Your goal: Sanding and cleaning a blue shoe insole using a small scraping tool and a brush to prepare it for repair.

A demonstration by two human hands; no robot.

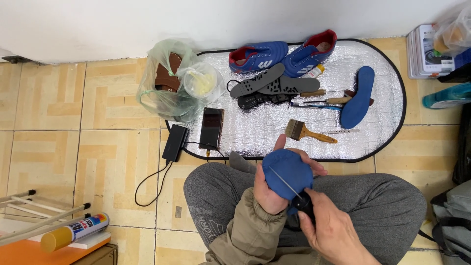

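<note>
I sit cross-legged on a tiled floor. My left hand (269, 189) holds a blue insole (288, 172) over my lap, thumb and fingers wrapped round its edge. My right hand (329, 229) grips the black handle of a thin metal awl (287, 183), whose shaft lies across the insole's face. A pair of blue and red football shoes (282, 55) stands at the far edge of a silver foil mat (387, 118). A second blue insole (359, 96) lies on the mat to the right.
On the mat lie two grey insoles (265, 82), a wooden-handled brush (306, 132), several small hand tools (326, 98) and a phone (212, 128) cabled to a black power bank (174, 143). A plastic bag (172, 83) sits at left. A spray can (74, 232) lies lower left.
</note>
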